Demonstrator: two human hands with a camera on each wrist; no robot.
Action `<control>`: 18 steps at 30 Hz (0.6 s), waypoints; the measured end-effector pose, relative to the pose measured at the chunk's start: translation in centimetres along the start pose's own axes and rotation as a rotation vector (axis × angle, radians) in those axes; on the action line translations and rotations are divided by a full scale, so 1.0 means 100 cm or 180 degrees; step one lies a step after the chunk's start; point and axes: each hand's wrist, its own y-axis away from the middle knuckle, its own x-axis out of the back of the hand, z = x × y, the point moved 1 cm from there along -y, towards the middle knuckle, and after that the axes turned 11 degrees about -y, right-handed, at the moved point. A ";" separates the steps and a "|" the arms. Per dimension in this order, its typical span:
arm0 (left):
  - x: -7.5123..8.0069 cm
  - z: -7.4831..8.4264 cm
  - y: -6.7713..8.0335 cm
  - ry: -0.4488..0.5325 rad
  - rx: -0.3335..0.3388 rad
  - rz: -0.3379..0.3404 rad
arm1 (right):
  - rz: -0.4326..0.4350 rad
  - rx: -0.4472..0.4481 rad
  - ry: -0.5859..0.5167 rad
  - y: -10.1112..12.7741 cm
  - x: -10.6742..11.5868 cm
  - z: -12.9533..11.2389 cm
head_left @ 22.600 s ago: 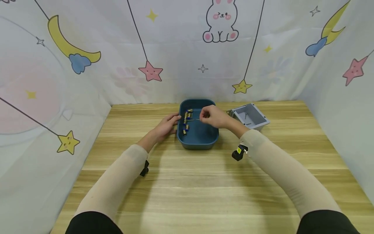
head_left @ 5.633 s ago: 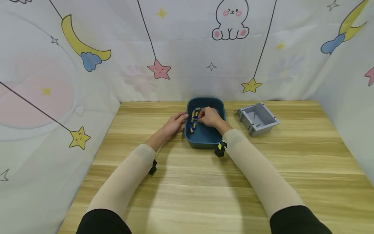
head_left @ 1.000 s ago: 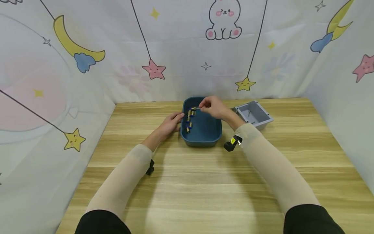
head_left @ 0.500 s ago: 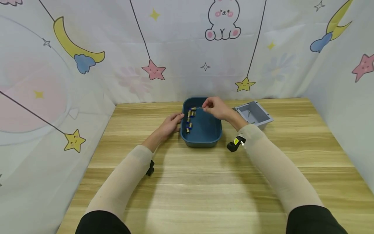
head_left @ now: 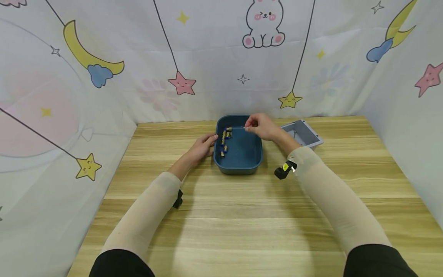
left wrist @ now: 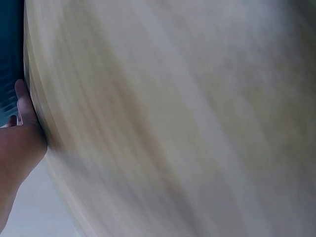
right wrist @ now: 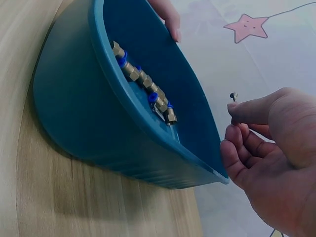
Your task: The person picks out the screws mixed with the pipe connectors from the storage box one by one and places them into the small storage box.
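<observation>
My right hand (head_left: 261, 126) pinches a small metal screw (right wrist: 234, 96) between thumb and fingertips, above the right side of a blue plastic basin (head_left: 242, 169). The screw's head sticks up past the fingertips in the right wrist view. My left hand (head_left: 202, 147) holds the basin's left rim, thumb over the edge and fingers along the outer wall. Inside the basin, several brass push-in fittings (right wrist: 146, 80) with blue collars lie in a rough row along the left side. Some thin metal pieces beside them are too small to tell.
A grey open box (head_left: 304, 132) stands right of the basin, partly hidden behind my right forearm, with small screws inside. The wooden table (head_left: 221, 223) ends at a patterned cloth (head_left: 207, 104) close behind the basin. The left wrist view shows mostly blurred tabletop.
My right hand has moved right with the screw, from beside the uppermost fitting toward the basin's right rim. The left hand and the basin have stayed in place.
</observation>
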 end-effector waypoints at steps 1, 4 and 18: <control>0.000 0.000 0.000 0.0006 0.0004 0.0004 | -0.0006 0.0012 0.0024 0.000 0.001 0.000; 0.000 0.001 0.001 0.0008 0.0015 0.0013 | -0.0022 0.0041 0.0057 0.002 0.004 0.001; 0.000 0.001 0.002 -0.0010 0.0009 -0.0008 | -0.0002 -0.0058 -0.0073 0.014 0.020 0.006</control>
